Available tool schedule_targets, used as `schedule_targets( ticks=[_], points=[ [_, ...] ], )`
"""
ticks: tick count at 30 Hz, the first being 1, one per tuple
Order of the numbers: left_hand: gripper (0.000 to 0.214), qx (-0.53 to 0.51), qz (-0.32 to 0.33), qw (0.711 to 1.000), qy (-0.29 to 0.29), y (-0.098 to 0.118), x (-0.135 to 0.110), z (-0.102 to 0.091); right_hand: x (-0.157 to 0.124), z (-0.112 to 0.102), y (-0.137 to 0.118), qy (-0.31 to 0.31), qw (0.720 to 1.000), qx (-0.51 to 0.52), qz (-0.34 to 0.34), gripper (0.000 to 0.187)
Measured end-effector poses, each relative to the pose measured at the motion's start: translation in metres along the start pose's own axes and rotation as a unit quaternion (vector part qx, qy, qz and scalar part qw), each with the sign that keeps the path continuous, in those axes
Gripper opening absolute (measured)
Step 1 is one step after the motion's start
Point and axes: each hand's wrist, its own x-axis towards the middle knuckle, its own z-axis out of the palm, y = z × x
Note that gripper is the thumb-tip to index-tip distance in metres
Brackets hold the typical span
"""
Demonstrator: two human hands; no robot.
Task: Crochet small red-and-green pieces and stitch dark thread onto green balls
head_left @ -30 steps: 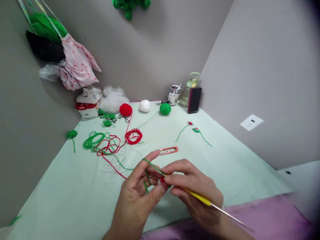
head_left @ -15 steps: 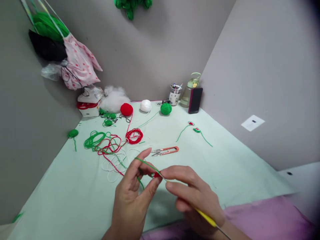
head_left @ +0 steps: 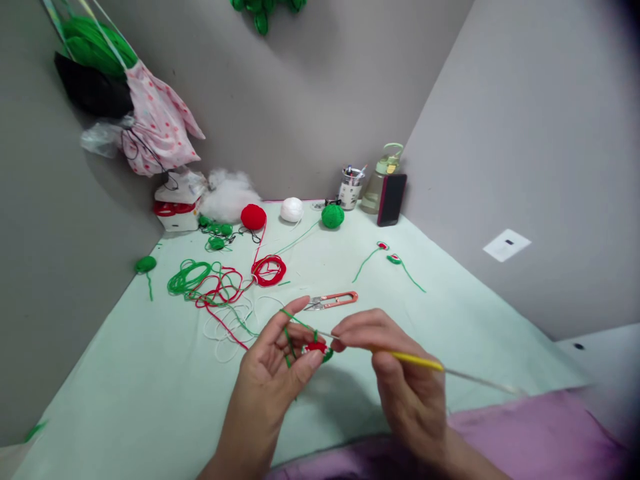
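Note:
Between thumb and fingers, my left hand (head_left: 273, 370) pinches a small crochet piece (head_left: 316, 348) in red, white and green. Green yarn (head_left: 296, 319) runs over the raised left index finger and down to the piece. My right hand (head_left: 400, 380) grips a crochet hook (head_left: 415, 360) with a yellow handle and a metal shaft sticking out behind. The hook's thin front end lies just above the piece, by a green loop; its very tip is hard to make out. Thread snips (head_left: 333, 301) with an orange handle lie just beyond the left fingertips.
Loose green yarn (head_left: 187, 278) and a red yarn coil (head_left: 269, 271) spread at left. Red (head_left: 253, 217), white (head_left: 291, 210) and green (head_left: 333, 215) balls stand at the back. Two small crocheted pieces (head_left: 394, 259) lie right. A phone (head_left: 391, 200) leans against a bottle (head_left: 373, 193).
The right hand has turned and lifted, so the hook lies flatter, its rear end pointing right. More of the crochet piece shows, with a green loop now standing above it.

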Motion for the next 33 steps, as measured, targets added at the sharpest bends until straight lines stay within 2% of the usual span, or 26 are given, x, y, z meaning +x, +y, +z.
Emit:
schedule_targets(
  ticks=[2,4,7,10,13,17,21,27,33],
  points=[
    [0.047,0.001,-0.007,1.0,0.01,0.0,0.001,0.0,0.003,0.001,0.004,0.044,0.994,0.087,0.051,0.029],
    [0.044,0.008,-0.003,1.0,0.022,-0.001,0.0,0.001,0.007,0.002,0.007,0.079,0.977,0.168,0.108,0.033],
    [0.04,0.01,0.001,1.0,0.027,-0.002,0.0,0.004,0.01,0.002,0.01,0.109,0.962,0.196,0.155,0.038],
    [0.04,0.011,0.0,1.0,0.021,-0.003,0.0,0.004,0.006,0.001,0.008,0.121,0.988,0.064,0.074,0.03],
    [0.041,0.018,-0.005,1.0,0.009,-0.005,0.003,0.0,-0.001,0.0,0.003,0.083,0.996,-0.028,-0.003,0.028],
    [0.044,0.018,-0.003,1.0,0.008,-0.008,0.005,-0.004,-0.004,0.0,-0.001,0.037,0.999,0.01,-0.007,0.029],
    [0.045,0.014,-0.002,1.0,-0.004,-0.01,0.004,-0.005,-0.004,-0.001,0.0,0.0,0.999,-0.002,-0.032,0.027],
    [0.049,0.045,0.009,0.998,0.03,-0.01,0.001,-0.003,-0.004,0.0,0.001,-0.009,0.999,-0.024,-0.041,0.026],
    [0.051,0.081,0.025,0.996,0.017,-0.012,0.003,-0.007,-0.004,0.001,0.0,-0.008,0.998,-0.032,-0.046,0.026]
  ],
)
